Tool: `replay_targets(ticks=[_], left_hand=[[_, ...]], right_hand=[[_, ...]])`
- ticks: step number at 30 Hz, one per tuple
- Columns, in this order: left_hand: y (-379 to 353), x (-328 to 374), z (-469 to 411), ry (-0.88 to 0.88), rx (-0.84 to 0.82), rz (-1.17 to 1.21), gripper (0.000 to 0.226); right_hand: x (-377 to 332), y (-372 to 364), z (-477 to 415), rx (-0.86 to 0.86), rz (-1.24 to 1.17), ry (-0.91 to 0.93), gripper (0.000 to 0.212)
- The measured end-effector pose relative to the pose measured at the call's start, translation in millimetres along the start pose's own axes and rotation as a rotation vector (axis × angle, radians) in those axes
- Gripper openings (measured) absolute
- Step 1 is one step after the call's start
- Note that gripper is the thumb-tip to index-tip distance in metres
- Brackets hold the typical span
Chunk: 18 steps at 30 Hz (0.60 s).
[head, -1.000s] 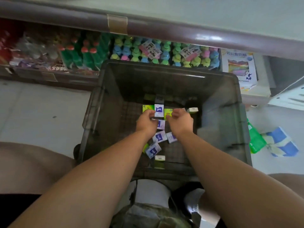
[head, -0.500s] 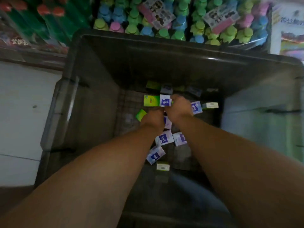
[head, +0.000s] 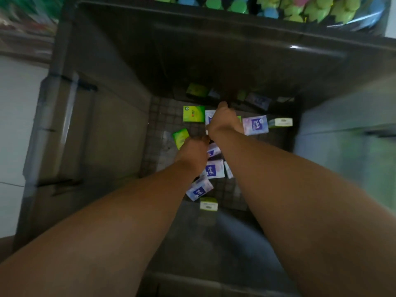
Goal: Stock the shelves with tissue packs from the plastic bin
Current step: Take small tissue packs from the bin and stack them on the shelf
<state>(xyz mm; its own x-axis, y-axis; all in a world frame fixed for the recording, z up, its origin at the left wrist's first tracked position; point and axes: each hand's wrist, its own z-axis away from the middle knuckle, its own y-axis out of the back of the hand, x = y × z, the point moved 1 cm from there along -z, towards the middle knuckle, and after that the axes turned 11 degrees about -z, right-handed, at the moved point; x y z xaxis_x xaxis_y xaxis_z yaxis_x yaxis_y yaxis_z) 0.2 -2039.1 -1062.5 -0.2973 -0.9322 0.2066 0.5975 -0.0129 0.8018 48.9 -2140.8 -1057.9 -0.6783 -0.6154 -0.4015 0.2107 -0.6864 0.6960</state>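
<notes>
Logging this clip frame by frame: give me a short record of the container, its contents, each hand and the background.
container: dark plastic bin, seen from above
contents: loose tissue packs on its floor, including a flat green pack and a purple-white pack
left hand: down among the packs, grip hidden
right hand: further in, over a white pack, grip hidden
background: coloured bottle caps beyond the far rim
</notes>
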Motion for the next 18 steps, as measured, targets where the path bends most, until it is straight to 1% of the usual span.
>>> replay_targets(ticks=[3,5,7,10,12,14,16,18], left_hand=[[0.9,-7.3,13.9,0.039,0.024,0.059,0.030],[2.3,-13.2,23.3,0.100,0.000,0.116,0.029],[3.8,-18.5,30.0,0.157,-0.048,0.134,0.031],[11.9,-24.8,41.0,0.286,-0.114,0.191,0.038],[16.2,-28.5,47.1,0.363,-0.136,0.252,0.043],[19.6,-31.1,50.6,0.417,-0.147,0.320,0.044],[21.8,-32.4,53.0,0.441,-0.156,0.367,0.042],[21.2,-34.4,54.0,0.437,-0.159,0.401,0.041]], right_hand=[[0.4,-6.8,8.0,-0.032,-0.067,-0.035,0.061],[0.3,-5.7,13.2,-0.027,-0.085,-0.020,0.050],[0.3,2.8,17.6,0.006,-0.091,0.035,0.041],[4.5,23.7,27.7,0.002,-0.053,0.148,0.040],[12.2,33.9,34.6,-0.086,0.034,0.209,0.043],[19.0,36.9,44.6,-0.241,0.170,0.256,0.044],[24.2,28.5,54.9,-0.387,0.314,0.270,0.042],[28.9,13.0,63.3,-0.500,0.404,0.262,0.038]])
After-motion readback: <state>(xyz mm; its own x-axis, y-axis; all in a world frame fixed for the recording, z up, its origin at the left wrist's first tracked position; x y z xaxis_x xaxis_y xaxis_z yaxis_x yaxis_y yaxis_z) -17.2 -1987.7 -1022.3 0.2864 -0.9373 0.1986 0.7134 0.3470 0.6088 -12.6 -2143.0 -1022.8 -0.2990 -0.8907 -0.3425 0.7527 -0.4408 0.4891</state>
